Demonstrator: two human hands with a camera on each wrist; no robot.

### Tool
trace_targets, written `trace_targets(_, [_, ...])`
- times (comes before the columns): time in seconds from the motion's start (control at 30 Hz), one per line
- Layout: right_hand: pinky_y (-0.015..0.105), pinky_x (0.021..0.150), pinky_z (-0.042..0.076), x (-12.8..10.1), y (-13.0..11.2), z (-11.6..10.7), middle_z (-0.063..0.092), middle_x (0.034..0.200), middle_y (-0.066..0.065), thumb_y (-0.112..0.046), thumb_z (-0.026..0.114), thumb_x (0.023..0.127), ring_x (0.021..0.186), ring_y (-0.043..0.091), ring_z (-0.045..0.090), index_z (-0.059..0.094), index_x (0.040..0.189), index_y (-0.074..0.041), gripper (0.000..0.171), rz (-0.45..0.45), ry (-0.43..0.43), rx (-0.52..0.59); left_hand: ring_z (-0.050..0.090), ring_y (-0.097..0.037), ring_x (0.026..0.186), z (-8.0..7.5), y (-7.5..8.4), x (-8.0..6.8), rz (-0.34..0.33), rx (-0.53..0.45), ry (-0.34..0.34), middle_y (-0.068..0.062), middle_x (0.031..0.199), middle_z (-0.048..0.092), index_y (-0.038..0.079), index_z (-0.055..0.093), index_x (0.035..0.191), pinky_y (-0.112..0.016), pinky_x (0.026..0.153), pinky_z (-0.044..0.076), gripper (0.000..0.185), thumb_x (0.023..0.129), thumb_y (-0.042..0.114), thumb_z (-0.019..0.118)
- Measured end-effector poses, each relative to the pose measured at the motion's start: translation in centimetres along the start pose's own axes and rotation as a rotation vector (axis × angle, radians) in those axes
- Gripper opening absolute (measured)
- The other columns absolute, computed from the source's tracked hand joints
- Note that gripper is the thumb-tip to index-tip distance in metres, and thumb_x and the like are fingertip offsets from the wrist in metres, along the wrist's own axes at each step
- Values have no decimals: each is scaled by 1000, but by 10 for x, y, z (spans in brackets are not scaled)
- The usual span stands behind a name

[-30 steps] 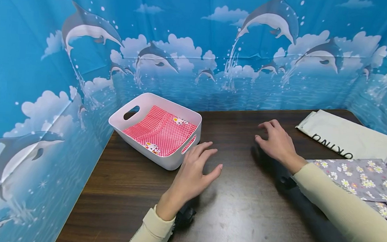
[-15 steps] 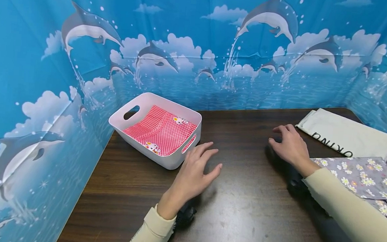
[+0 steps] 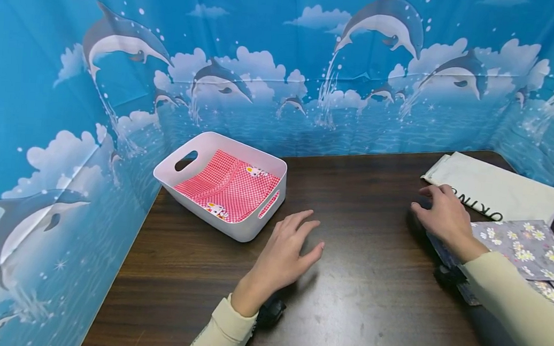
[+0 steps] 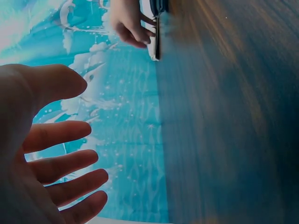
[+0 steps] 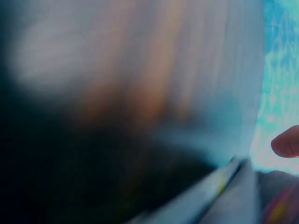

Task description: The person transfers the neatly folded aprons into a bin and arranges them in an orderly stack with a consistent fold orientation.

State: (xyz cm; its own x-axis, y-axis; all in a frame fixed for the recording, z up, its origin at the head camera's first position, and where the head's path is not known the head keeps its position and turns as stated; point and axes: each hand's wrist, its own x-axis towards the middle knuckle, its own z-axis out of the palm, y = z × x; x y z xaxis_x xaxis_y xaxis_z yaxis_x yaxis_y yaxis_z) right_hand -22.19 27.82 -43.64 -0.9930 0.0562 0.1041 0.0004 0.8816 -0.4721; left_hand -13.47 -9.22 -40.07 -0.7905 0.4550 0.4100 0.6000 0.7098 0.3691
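Observation:
My left hand [image 3: 281, 253] hovers over the table with relaxed, spread fingers and holds nothing. In the left wrist view its fingers [image 4: 70, 161] are parted from the thumb. Just beyond it stands a white plastic bin [image 3: 248, 232] with a red checked cloth [image 3: 230, 188] printed with rabbits inside. My right hand [image 3: 447, 217], fingers loosely bent and holding nothing, is above the left end of a folded grey cloth with daisies [image 3: 522, 246]. A folded cream cloth with black lettering [image 3: 503, 183] lies just behind that hand. In the right wrist view, blurred folded cloth edges [image 5: 219, 196] show near the thumb.
Both hands are over a dark wooden table [image 3: 345, 306]. A blue curtain printed with dolphins [image 3: 276, 49] surrounds its back and sides. The bin stands at the back left of the table, and the two folded cloths lie on the right.
My right hand has moved right, from over the bare wood to above the daisy cloth. My left hand has shifted slightly right and nearer. The bin and cloths have stayed put.

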Motion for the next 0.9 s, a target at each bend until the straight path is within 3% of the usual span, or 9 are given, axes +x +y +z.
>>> trace_targets(0.17, [69, 81, 47, -15, 18, -10, 48, 135, 37, -29, 65, 103, 111, 58, 57, 59, 137, 6, 49, 34, 28, -16, 58, -37, 140, 0, 0, 1, -5, 1, -3, -18, 150, 61, 5, 73, 129, -56, 112, 49, 37, 98, 24, 78])
trace_targets(0.5, [76, 85, 43, -32, 39, -34, 42, 140, 44, -29, 63, 103, 126, 64, 42, 57, 135, 10, 51, 117, 76, -23, 57, -37, 142, 0, -2, 0, -38, -27, -27, -18, 154, 60, 4, 72, 131, -59, 113, 47, 37, 101, 23, 76])
trace_targets(0.67, [76, 85, 42, -42, 49, -47, 40, 136, 47, -32, 64, 100, 124, 67, 38, 54, 133, 13, 57, 209, 51, -112, 57, -36, 142, -1, 1, 1, -35, -13, -38, -18, 154, 59, 5, 72, 132, -58, 113, 48, 37, 101, 25, 76])
trace_targets(0.9, [77, 99, 39, -56, 60, -49, 35, 136, 50, -37, 60, 99, 127, 70, 35, 46, 135, 17, 67, 342, -15, -216, 58, -37, 141, -2, 0, 0, -32, 2, -49, -19, 154, 59, 4, 70, 135, -59, 113, 48, 40, 101, 25, 76])
